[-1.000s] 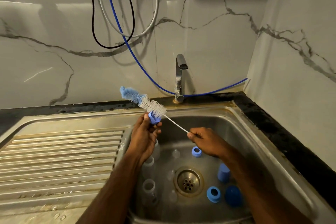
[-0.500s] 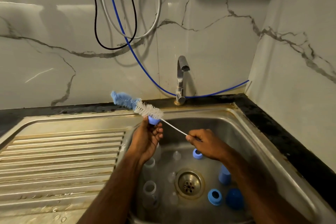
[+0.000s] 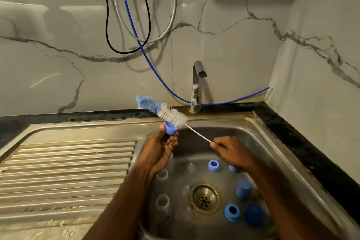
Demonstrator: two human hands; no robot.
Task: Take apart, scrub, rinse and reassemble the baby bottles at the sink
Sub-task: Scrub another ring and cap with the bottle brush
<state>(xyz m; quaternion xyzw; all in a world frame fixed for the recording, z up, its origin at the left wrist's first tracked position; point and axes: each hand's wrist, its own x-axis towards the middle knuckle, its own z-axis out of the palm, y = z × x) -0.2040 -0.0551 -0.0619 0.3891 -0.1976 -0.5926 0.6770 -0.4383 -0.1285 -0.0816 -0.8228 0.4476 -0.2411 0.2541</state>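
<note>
A: what's each hand got?
B: left hand (image 3: 158, 148) pinches a blue cap (image 3: 170, 127) over the sink's back-left corner, right hand (image 3: 230, 150) pinches the bottle brush (image 3: 171, 114) wire, bristles on the cap.
A: and the sink (image 3: 272, 142)?
B: clear bottles (image 3: 162, 203) left side, blue rings (image 3: 232, 212) right.

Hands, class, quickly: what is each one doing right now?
Left hand: holds a small blue cap.
Right hand: pinches the bottle brush by its wire handle.
</note>
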